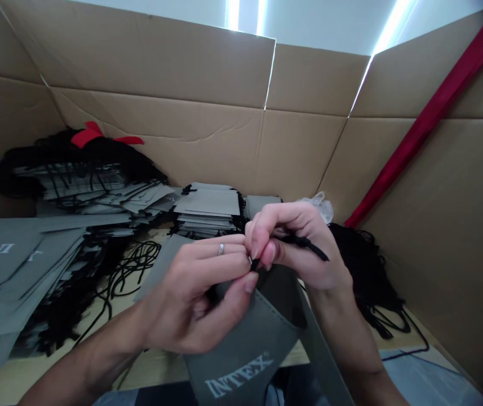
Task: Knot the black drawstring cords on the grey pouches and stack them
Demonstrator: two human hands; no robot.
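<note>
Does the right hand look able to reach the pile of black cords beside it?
Probably yes: the pile of black cords lies close to the right hand, with nothing visible in between. That hand seems busy with a black cord at the gray bag, so it may need freeing first.

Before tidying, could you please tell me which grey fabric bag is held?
The open grey fabric bag pinched by the left hand; other bags lie stacked.

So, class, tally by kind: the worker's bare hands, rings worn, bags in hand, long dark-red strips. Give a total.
Bare left hand, bare right hand: 2
Silver-coloured ring: 1
Grey bag with white INTEX lettering: 1
Long dark-red slanting strip: 1
Total: 5
</note>
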